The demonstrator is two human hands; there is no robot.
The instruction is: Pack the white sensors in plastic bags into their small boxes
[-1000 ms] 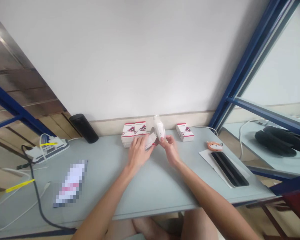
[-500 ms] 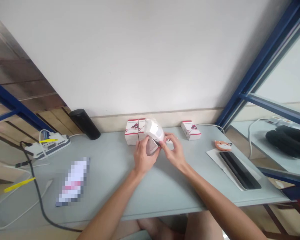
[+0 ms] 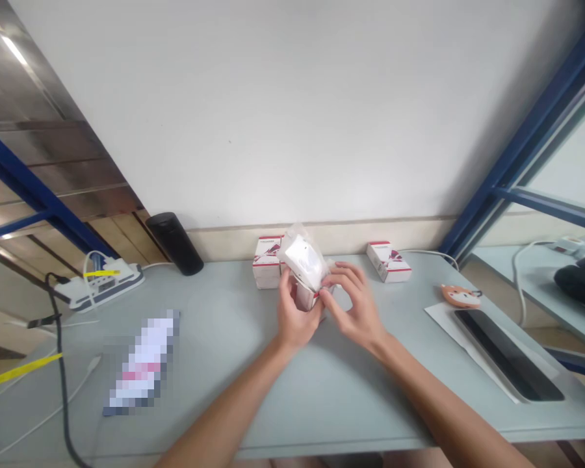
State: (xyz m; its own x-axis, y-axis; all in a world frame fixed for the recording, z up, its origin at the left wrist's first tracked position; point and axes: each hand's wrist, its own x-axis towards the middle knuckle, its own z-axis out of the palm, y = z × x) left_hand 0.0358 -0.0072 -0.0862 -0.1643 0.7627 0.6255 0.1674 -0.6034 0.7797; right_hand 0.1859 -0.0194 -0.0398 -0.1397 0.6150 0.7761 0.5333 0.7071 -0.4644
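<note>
- Near R: you've got a black slab (image 3: 509,354) lying on white paper (image 3: 472,348).
- Center: your L hand (image 3: 296,320) is wrapped round a small box (image 3: 304,298).
- Your R hand's (image 3: 358,305) fingertips touch the bagged white item (image 3: 303,260), can't tell if pinching.
- Item's tilted at box top, btwn your hands.
- Far: red/white boxes (image 3: 267,272) L & R, black cylinder (image 3: 175,244) further L.

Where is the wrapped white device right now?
Just below the middle of the head view: the device tilts above the box in the left hand, the right hand at its lower end.
</note>
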